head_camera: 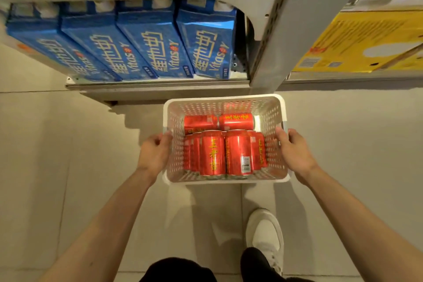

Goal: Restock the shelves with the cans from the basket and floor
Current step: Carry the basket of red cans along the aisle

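Note:
A white perforated basket [225,101] hangs in front of me above the tiled floor, just before the bottom shelf. Several red cans [212,152] with yellow lettering fill it: some stand upright in the near row, and two lie on their sides behind them [237,121]. My left hand [153,152] grips the basket's left rim and my right hand [295,152] grips its right rim. No cans show on the floor in this view.
The bottom shelf [158,86] holds a row of blue Vitasoy cartons [151,39]. A grey shelf upright [290,30] stands just beyond the basket. Yellow boxes [357,41] fill the bay on the right. My white shoe [264,236] is below the basket.

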A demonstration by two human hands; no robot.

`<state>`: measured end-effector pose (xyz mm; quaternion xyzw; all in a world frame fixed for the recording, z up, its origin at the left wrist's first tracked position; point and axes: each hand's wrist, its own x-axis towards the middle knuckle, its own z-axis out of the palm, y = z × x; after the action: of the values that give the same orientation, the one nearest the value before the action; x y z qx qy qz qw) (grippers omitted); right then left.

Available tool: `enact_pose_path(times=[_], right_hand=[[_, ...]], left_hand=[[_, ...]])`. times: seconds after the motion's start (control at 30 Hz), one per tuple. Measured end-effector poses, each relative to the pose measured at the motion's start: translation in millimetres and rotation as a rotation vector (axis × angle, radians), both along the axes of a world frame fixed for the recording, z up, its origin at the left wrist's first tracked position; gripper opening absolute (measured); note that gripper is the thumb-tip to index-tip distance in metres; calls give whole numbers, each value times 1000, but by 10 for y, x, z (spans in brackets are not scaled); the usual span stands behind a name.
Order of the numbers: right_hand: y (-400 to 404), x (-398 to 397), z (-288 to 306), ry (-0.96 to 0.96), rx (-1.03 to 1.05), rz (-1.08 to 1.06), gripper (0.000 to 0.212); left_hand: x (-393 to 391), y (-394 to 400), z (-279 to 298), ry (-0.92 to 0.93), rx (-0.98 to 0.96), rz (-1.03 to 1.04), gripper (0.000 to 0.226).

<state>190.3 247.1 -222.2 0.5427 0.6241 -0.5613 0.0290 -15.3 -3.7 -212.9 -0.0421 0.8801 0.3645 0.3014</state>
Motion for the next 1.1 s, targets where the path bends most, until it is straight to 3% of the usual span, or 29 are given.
enact_pose_path(times=[0.23, 0.37, 0.5, 0.77, 0.93, 1.1], right_hand=[[93, -58, 23, 1, 203, -28, 32], [128, -86, 32, 30, 110, -28, 32], [122, -92, 46, 6, 63, -34, 48], [138, -33, 197, 34, 47, -117, 44], [111, 165, 733, 65, 30, -147, 46], [56, 410, 1765, 94, 25, -199, 46]], left_hand=[[-73, 95, 22, -61, 108, 110, 33], [-67, 133, 74, -90, 161, 143, 26], [-52, 122, 98, -95, 188, 159, 28], [49, 138, 265, -36, 190, 192, 32], [184, 109, 788, -20, 165, 165, 32], [335, 115, 1846, 10, 145, 93, 40]])
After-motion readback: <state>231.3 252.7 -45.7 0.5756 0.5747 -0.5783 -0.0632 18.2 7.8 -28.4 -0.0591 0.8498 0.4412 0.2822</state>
